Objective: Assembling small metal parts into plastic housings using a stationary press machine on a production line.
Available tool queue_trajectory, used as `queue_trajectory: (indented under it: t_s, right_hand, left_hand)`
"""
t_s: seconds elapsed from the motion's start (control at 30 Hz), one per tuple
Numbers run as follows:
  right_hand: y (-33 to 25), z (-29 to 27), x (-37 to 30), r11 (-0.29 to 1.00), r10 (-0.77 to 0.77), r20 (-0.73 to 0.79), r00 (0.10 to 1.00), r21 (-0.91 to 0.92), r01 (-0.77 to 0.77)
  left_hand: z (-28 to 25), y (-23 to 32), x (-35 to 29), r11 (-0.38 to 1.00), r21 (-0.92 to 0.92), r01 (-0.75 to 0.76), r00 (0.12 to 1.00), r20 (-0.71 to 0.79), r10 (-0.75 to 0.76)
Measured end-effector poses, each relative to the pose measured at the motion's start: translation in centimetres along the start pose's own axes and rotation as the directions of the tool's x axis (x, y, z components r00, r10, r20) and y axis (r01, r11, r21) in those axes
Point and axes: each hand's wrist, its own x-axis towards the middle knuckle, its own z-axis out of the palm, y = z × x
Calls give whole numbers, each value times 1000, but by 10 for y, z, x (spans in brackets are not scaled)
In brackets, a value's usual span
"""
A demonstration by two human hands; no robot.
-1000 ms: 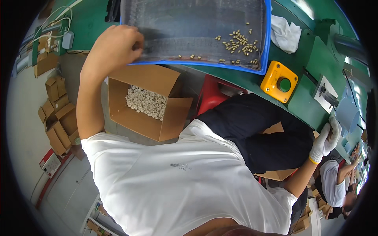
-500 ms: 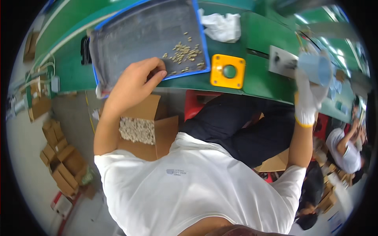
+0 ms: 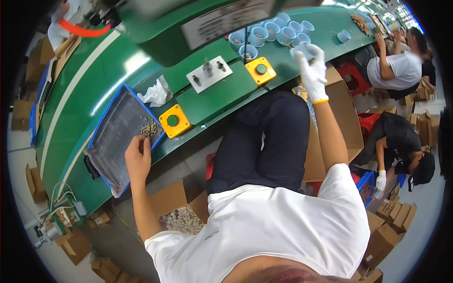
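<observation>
My bare left hand (image 3: 138, 155) is at the near edge of a blue-rimmed tray (image 3: 104, 141), its fingers curled and thumb close to them. What lies between the fingertips, if anything, I cannot make out. Small brass-coloured metal pieces (image 3: 149, 129) are scattered in the tray just beyond that hand. My right hand (image 3: 313, 75), in a white knit glove with a yellow cuff, is raised at the right and closed on a light blue plastic cup (image 3: 302, 49). Several similar blue cups (image 3: 258, 36) stand on the green bench near it, with small parts in some.
Two yellow boxes with green buttons, a left one (image 3: 173, 120) and a right one (image 3: 260, 70), flank a metal fixture plate (image 3: 210, 74) under a green machine head (image 3: 198, 28). A white cloth (image 3: 157, 93) lies beside the tray. Open cartons (image 3: 351, 118) stand below; co-workers sit at right.
The view has swung right, bringing the machine and the group of cups into sight. My right hand still grips the blue cup; my left hand stays by the tray's near edge.
</observation>
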Motion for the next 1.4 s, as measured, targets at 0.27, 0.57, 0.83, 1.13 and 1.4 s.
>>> queue_trajectory:
  t_s: [0.27,0.57,0.83,1.13,1.4]
  right_hand:
    - [39,23,34,863,-465,257,847,-84,499]
    - [-215,-65,5,140,-856,-159,492,844,517]
    - [-308,-126,5,95,-993,26,115,762,641]
    - [-318,-158,0,128,-992,91,90,768,628]
    - [-289,-114,3,143,-990,115,86,737,660]
  left_hand:
    - [29,-14,-26,1000,21,21,997,-69,-19]
    - [-6,-28,-44,991,119,64,995,-78,-55]
    - [4,-36,-6,989,83,-120,984,-124,130]
    - [-18,-19,-88,973,222,-67,996,-41,78]
    - [-25,-47,-5,988,149,-41,994,-97,56]
